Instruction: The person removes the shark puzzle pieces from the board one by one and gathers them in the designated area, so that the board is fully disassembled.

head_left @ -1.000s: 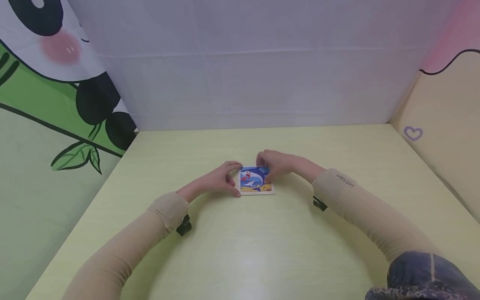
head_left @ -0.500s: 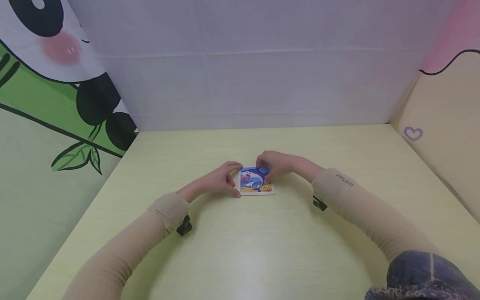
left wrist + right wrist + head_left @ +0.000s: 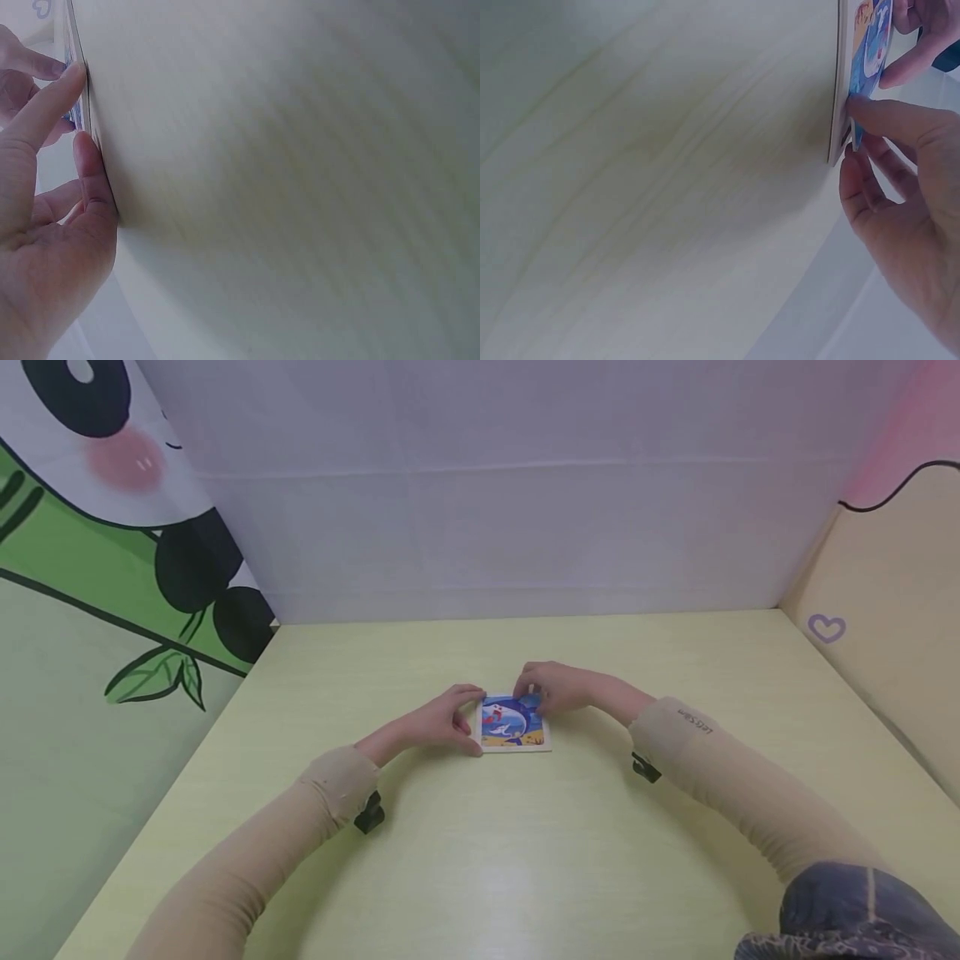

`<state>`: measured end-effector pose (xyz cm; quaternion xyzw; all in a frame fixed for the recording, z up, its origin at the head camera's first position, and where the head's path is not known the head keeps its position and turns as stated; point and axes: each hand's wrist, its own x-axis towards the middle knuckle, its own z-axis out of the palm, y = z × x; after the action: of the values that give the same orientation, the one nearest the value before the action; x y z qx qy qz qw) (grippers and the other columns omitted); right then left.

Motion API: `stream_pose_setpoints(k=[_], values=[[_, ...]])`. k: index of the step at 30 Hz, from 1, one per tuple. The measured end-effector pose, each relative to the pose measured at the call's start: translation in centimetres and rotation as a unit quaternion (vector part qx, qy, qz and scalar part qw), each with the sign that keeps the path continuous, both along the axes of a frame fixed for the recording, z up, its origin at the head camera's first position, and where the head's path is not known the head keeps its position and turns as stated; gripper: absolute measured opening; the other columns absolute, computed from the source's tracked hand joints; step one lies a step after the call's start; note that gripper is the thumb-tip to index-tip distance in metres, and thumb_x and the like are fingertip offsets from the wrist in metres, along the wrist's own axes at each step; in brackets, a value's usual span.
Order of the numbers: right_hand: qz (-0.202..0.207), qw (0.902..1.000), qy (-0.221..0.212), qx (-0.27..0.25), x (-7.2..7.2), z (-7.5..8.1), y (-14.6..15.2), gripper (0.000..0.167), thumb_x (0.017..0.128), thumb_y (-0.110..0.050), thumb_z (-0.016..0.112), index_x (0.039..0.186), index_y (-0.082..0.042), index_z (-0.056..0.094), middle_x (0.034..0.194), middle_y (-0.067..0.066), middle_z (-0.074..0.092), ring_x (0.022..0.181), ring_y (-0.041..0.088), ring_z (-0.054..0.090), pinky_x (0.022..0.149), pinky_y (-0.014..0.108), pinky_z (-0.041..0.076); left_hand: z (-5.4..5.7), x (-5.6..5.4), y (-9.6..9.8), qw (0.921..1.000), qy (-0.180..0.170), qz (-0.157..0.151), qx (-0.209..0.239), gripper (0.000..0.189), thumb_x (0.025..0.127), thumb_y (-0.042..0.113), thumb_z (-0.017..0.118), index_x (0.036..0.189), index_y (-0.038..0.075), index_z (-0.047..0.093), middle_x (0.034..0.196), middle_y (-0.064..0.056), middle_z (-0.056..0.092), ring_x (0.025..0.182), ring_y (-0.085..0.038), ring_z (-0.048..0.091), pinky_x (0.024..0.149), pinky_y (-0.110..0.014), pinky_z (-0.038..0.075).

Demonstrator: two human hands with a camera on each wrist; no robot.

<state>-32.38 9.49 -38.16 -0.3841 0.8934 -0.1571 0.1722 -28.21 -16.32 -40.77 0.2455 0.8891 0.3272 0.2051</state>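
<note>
A small square picture puzzle (image 3: 508, 725) with a blue-and-yellow sea scene and a pale frame lies flat on the table. My left hand (image 3: 435, 723) holds its left side, thumb at the near corner and fingers at the far corner. Over the far right corner is my right hand (image 3: 561, 685). In the right wrist view, its thumb and fingers pinch the corner of a blue puzzle piece (image 3: 856, 135), which tilts up off the frame (image 3: 838, 112). Seen edge-on in the left wrist view, the puzzle is mostly hidden by my left fingers (image 3: 56, 101).
The pale wood-grain table (image 3: 480, 852) extends all around the puzzle. A white cloth wall (image 3: 480, 543) stands behind it. A panel with a cartoon panda (image 3: 187, 560) rises on the left, and a beige panel (image 3: 892, 610) on the right.
My right hand has shifted slightly right, and its thumb has drawn up toward the far right corner, uncovering more of the picture. My left hand stays at the left side.
</note>
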Motion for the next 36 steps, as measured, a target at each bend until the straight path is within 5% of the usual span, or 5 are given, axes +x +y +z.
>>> stream_pose_setpoints(k=[15, 36], values=[[-0.018, 0.9974, 0.062, -0.032, -0.3, -1.1, 1.5, 0.038, 0.089, -0.012, 0.069, 0.127, -0.006, 0.066, 0.121, 0.010, 0.069, 0.117, 0.028, 0.062, 0.105, 0.046, 0.047, -0.3, -0.1, 0.1, 1.0000, -0.002, 0.003, -0.002, 0.098, 0.077, 0.020, 0.085, 0.155, 0.005, 0.028, 0.163, -0.013, 0.019, 0.092, -0.013, 0.061, 0.084, -0.023, 0.052], [-0.142, 0.9809, 0.070, -0.113, -2.2, -2.5, 9.5, 0.037, 0.090, -0.008, 0.067, 0.127, -0.003, 0.065, 0.123, 0.015, 0.067, 0.113, 0.029, 0.061, 0.098, 0.049, 0.051, -0.3, 0.1, 0.1, 0.9999, -0.001, 0.007, -0.009, 0.099, 0.077, 0.019, 0.085, 0.156, 0.008, 0.027, 0.164, -0.012, 0.018, 0.093, -0.012, 0.060, 0.085, -0.024, 0.052]])
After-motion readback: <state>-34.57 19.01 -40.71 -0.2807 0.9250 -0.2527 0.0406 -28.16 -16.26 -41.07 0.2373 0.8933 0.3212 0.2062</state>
